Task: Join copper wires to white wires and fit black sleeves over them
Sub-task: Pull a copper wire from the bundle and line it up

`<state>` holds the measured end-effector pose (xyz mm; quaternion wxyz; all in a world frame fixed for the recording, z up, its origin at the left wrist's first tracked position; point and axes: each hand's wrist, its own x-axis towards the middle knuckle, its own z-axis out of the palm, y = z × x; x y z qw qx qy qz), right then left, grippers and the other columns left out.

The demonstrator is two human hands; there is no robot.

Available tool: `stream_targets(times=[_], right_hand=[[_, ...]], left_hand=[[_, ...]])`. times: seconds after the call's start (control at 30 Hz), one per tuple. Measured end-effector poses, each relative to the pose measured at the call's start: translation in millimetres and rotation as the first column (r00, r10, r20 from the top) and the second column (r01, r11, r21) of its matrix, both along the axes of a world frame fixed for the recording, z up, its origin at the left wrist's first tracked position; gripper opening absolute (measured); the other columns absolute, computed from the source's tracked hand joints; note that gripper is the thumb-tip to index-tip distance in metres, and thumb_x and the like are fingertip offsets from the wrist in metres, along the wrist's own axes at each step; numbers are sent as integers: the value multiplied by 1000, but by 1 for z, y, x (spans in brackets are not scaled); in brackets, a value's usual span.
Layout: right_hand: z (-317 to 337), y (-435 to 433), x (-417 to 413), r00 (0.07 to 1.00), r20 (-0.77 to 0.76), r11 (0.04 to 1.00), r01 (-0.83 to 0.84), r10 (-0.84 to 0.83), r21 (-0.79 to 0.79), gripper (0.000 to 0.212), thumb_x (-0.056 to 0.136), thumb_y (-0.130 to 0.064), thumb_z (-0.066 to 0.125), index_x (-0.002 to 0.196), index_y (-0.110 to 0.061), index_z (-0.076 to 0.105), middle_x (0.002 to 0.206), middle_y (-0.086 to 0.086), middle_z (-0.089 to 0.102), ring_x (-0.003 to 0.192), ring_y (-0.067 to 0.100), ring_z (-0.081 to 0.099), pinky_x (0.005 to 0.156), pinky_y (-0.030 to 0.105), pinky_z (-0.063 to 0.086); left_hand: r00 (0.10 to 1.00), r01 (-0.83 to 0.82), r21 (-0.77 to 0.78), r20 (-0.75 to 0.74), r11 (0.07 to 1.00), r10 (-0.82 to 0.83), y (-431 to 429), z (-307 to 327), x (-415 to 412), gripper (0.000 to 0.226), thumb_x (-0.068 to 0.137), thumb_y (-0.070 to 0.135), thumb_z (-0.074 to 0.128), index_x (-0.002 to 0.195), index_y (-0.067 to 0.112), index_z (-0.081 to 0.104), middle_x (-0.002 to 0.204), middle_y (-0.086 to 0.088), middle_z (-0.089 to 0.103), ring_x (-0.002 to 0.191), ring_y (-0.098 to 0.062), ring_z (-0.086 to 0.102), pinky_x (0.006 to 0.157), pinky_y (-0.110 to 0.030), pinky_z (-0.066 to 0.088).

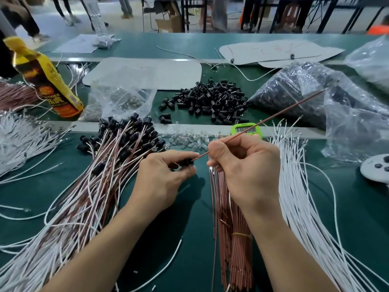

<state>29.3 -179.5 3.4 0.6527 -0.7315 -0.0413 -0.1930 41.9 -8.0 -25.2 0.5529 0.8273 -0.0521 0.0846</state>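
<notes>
My left hand [163, 175] pinches a black sleeve [188, 162] at the middle of the green table. My right hand [246, 167] grips a copper wire [273, 118] whose near tip meets the sleeve's opening; the rest of the wire slants up to the right. A bundle of copper wires [233, 228] lies under my right wrist. Loose white wires [303, 186] fan out on the right. Finished wire pairs with black sleeves [105, 175] are heaped on the left. A pile of loose black sleeves [210, 102] sits behind.
A yellow bottle [46, 79] leans at the back left. A green timer [246, 129], small clear bulbs [189, 140], plastic bags [305, 95] of parts and a grey controller [376, 167] surround the work spot. People's legs stand beyond the table.
</notes>
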Motion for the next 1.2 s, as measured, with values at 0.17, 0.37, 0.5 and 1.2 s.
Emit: stream_targets(times=[0.17,0.37,0.5,1.2], right_hand=[[-6,7,0,1000,-4,999,20,-20,-30,15,87,-18,84,78,-26,75,66,-9,74,61,12,74,61,32,62],[-14,16,2,994,-108,1000,-12,14,14,14,87,-17,84,75,-20,76,61,-5,73,56,9,69,57,23,56],[-15,13,5,987,-163,1000,-5,7,12,13,85,-24,85,75,-24,77,65,-5,73,58,8,64,57,25,55],[-2,-13,12,965,-258,853,91,52,515,14,107,-6,51,99,-8,63,78,15,77,64,27,75,56,29,61]], left_hand=[[999,13,-16,39,1000,-13,-2,3,-3,49,74,10,89,81,56,76,84,20,75,75,3,67,73,-8,48],[994,58,-2,92,998,-58,-2,10,-8,39,78,5,85,99,38,80,81,12,73,72,-2,61,71,-15,50],[994,-41,0,100,999,40,-3,13,-11,41,73,16,90,103,41,80,83,14,75,76,-4,65,75,-15,51],[930,-366,265,128,892,343,7,18,-10,49,84,27,79,97,69,59,77,33,71,71,2,70,72,-22,58]])
